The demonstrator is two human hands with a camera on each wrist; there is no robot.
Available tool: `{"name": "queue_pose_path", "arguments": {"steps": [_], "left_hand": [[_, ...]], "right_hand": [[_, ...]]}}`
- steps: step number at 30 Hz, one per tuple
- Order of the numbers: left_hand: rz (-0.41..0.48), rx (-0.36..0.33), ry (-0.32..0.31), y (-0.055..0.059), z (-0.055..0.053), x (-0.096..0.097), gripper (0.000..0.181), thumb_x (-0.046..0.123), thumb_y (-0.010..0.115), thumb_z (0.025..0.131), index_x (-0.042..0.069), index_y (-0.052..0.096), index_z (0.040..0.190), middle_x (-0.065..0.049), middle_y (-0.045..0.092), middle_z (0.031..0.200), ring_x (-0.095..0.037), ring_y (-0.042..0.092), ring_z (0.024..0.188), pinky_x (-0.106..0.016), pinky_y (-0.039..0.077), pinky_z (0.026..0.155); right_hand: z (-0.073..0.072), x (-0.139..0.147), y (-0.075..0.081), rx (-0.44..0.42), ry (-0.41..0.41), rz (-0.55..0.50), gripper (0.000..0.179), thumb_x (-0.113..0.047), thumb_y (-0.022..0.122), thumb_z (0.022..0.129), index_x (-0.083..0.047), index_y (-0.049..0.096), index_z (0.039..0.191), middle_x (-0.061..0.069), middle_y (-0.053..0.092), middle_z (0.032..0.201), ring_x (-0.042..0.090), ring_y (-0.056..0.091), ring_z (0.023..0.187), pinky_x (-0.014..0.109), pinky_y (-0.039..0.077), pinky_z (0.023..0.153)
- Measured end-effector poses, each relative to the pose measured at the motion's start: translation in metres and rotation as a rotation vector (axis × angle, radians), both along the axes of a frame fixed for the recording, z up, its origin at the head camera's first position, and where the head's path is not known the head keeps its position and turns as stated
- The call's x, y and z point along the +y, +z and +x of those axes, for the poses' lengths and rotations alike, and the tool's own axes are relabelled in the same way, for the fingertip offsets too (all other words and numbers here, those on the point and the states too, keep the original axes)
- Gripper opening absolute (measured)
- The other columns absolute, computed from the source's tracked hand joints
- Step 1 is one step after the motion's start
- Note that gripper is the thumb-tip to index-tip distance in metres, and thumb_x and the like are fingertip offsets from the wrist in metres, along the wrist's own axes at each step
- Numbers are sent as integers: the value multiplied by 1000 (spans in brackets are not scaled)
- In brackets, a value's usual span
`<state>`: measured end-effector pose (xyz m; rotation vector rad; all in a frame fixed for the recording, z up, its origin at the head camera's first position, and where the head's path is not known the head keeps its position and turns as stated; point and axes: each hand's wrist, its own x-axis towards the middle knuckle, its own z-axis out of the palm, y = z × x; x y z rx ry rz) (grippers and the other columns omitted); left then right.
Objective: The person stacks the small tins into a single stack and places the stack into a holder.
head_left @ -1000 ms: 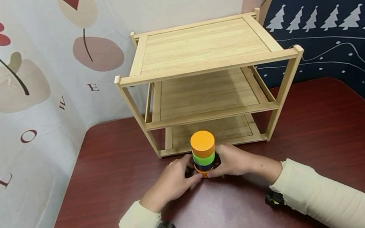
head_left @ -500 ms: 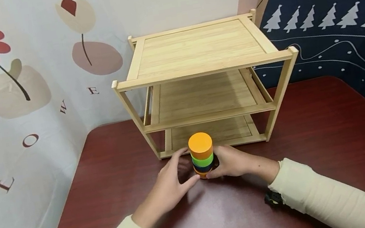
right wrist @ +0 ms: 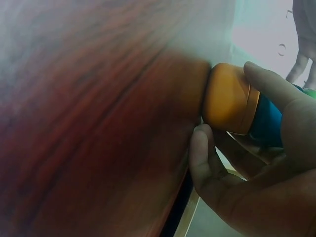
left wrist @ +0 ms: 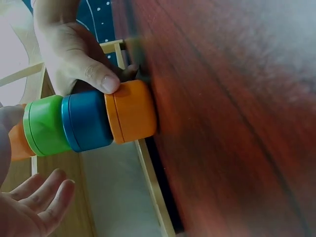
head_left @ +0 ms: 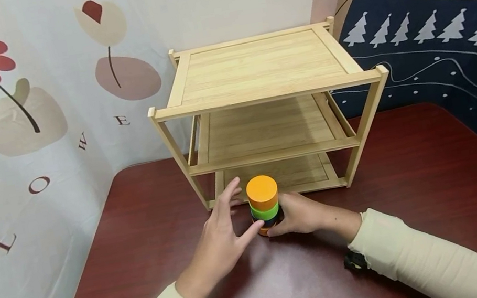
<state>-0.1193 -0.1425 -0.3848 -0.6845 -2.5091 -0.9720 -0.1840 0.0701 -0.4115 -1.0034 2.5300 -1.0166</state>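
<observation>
A stack of small round tins stands upright on the table. From the bottom it runs orange tin, blue tin, green tin and upper orange tin. My right hand grips the bottom orange tin from the right, its thumb near the lid seam and its fingers curled round the far side, low by the tabletop. On the left of the stack is my left hand, fingers spread and extended. Its thumb overlaps the stack's upper part in the left wrist view, while the other fingers are apart from it.
Just behind the stack stands a three-tier wooden shelf on the dark red table. A printed curtain hangs to the left, and a dark tree-patterned cloth hangs at the right.
My left hand has moved from the base of the stack, opening its fingers and rising to the upper tins. The right hand stays at the bottom tin. The view has shifted slightly.
</observation>
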Motion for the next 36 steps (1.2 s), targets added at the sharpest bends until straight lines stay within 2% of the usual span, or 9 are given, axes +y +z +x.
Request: {"name": "queue_pose_path", "arguments": {"steps": [4,8,11,15,20,27,36], "left_hand": [[-26,65,6,2,1,3,95,24,84,82,19,23,155,-7,48,144,-22,65,112,-36,54,94],[-71,124,-5,1,1,5,94,25,84,83,17,24,155,-7,46,147,-25,63,119,-41,52,99],[-106,160,-22,-1,0,6,91,25,83,83,16,26,155,-7,46,147,-25,60,125,-42,51,102],[-119,189,-34,-2,-1,7,87,25,83,83,16,32,152,-7,49,142,-22,60,124,-41,51,101],[-133,209,-30,-3,-1,8,76,25,83,83,16,42,146,-6,53,136,-23,62,119,-42,53,97],[-164,222,-35,-2,-2,10,71,28,82,83,16,46,143,-7,54,133,-25,65,110,-43,56,87],[-168,209,-31,7,4,9,67,28,82,84,15,48,140,-6,56,131,-24,66,108,-41,56,87]], "right_hand": [[1,0,2,-4,3,5,45,-24,86,80,-16,63,118,-5,69,105,7,60,90,30,50,84],[1,0,0,2,8,-11,43,-23,86,79,-16,63,115,-6,68,102,7,59,87,29,50,83],[2,0,-1,9,10,-25,42,-23,87,78,-15,64,113,-6,68,99,8,59,85,28,50,81],[3,1,-1,-2,6,-21,43,-24,86,78,-15,64,114,-6,67,99,10,60,84,26,50,79],[3,2,0,9,-7,-10,47,-25,86,78,-15,63,118,-6,68,102,10,61,87,28,51,82],[4,4,2,9,-13,-20,54,-23,87,78,-13,61,124,-3,69,109,9,62,93,35,52,88],[4,5,2,68,1,-1,53,-26,88,77,-16,62,122,-7,69,105,7,62,91,32,53,87]]}}
